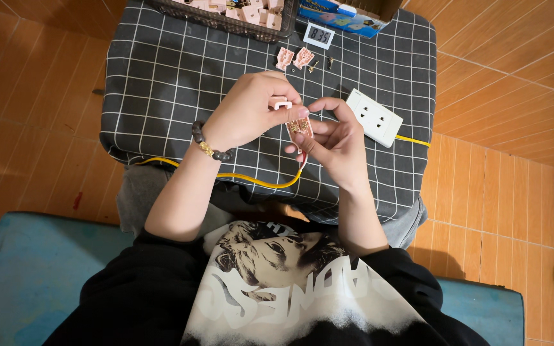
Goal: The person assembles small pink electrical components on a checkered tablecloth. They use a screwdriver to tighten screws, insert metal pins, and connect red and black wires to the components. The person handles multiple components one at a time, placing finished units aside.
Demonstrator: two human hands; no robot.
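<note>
Head view: I am watching both hands working a small pink plastic plug half (300, 126) just above the near edge of the dark grid-checked cloth (161, 83).

My left hand (251, 109) is pinching a small pink plastic cover piece (281, 102) over the plug half, while my right hand (335, 138) is pinching that half from below, its brass contacts showing. A yellow cable (251, 179) is trailing from it along the cloth's near edge. I judge the part light, rigid and slightly brittle, best gripped by its side edges. Toward the cloth's right sits a white plastic socket strip (374, 117); farther back lie two more pink plug halves (294, 57) and a small digital clock (319, 34).
</note>
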